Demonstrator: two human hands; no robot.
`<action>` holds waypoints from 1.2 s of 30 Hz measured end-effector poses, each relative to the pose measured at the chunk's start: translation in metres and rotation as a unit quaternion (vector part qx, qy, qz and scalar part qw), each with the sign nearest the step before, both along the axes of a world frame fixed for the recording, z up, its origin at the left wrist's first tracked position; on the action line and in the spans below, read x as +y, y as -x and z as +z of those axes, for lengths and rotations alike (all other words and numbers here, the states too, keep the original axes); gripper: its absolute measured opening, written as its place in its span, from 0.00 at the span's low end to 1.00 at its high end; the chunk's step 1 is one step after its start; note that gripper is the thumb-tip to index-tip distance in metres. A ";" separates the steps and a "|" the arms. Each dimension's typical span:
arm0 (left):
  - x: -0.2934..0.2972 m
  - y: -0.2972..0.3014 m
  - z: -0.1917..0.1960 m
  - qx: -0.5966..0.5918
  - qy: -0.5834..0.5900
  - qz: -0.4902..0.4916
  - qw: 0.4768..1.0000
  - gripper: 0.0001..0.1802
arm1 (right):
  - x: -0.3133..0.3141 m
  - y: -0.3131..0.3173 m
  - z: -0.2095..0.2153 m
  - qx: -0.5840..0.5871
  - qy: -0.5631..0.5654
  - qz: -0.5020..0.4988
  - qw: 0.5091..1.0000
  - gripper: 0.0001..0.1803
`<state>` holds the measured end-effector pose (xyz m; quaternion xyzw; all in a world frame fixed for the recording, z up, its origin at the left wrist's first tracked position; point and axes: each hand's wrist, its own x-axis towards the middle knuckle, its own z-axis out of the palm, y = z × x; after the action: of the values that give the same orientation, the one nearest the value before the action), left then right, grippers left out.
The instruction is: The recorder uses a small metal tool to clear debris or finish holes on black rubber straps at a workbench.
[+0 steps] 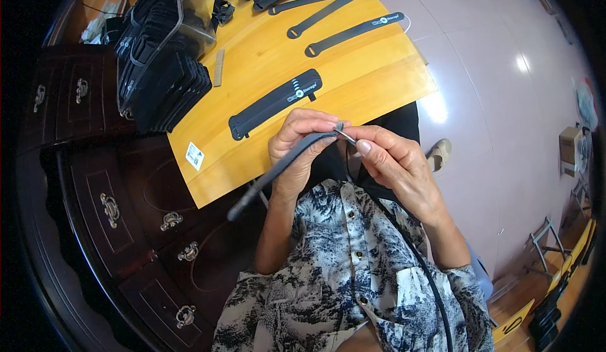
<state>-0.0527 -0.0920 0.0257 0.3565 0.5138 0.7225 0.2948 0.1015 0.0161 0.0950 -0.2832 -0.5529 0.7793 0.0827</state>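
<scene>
Two hands meet just off the near edge of the yellow wooden tabletop (379, 87), close together over the person's patterned shirt (353, 270). The left hand (297, 153) is curled around a long dark grey strap (278, 169) — its free end trails down and away from the tabletop, toward the dark wooden cabinet (113, 226) beside it. The right hand (394, 162) pinches a small metal piece (344, 134) between thumb and forefinger, right at the strap's upper end, where both hands touch.

On the tabletop, nearest the hands, lies a flat black pouch with a zipper (274, 104). Farther across it, several long black straps with looped ends (353, 33) lie side by side. At the tabletop's far left corner stands a stack of black pouches (161, 80), partly inside a clear plastic bin (189, 11).
</scene>
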 end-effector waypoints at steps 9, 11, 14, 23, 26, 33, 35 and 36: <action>0.004 0.000 0.005 0.027 0.008 0.018 0.999 0.07 | 0.007 -0.003 0.010 -0.021 -0.030 0.041 0.998 0.17; 0.003 -0.001 0.006 0.029 0.009 0.018 0.999 0.07 | 0.007 -0.003 0.011 -0.027 -0.027 0.046 0.998 0.16; 0.002 0.000 0.007 0.037 0.017 0.023 0.999 0.07 | 0.007 -0.003 0.011 -0.036 -0.034 0.052 0.997 0.16; 0.004 -0.001 0.011 0.096 0.034 0.035 0.994 0.08 | 0.010 -0.004 0.012 -0.039 -0.059 0.059 0.996 0.16; 0.004 -0.002 0.013 0.107 0.032 0.036 0.993 0.08 | 0.010 -0.004 0.013 -0.044 -0.065 0.059 0.995 0.16; 0.003 0.000 0.011 0.146 0.038 0.037 0.988 0.08 | 0.010 -0.004 0.009 -0.029 -0.095 0.057 0.993 0.16; 0.003 0.001 0.012 0.140 0.039 0.036 0.989 0.09 | 0.011 -0.004 0.010 -0.032 -0.088 0.060 0.994 0.16; 0.003 0.001 0.013 0.142 0.042 0.034 0.988 0.09 | 0.012 -0.004 0.011 -0.041 -0.085 0.066 0.993 0.16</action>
<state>-0.0539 -0.0890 0.0389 0.4250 0.5919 0.6521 0.2092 0.1059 0.0283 0.1056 -0.2691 -0.6379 0.7208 0.0320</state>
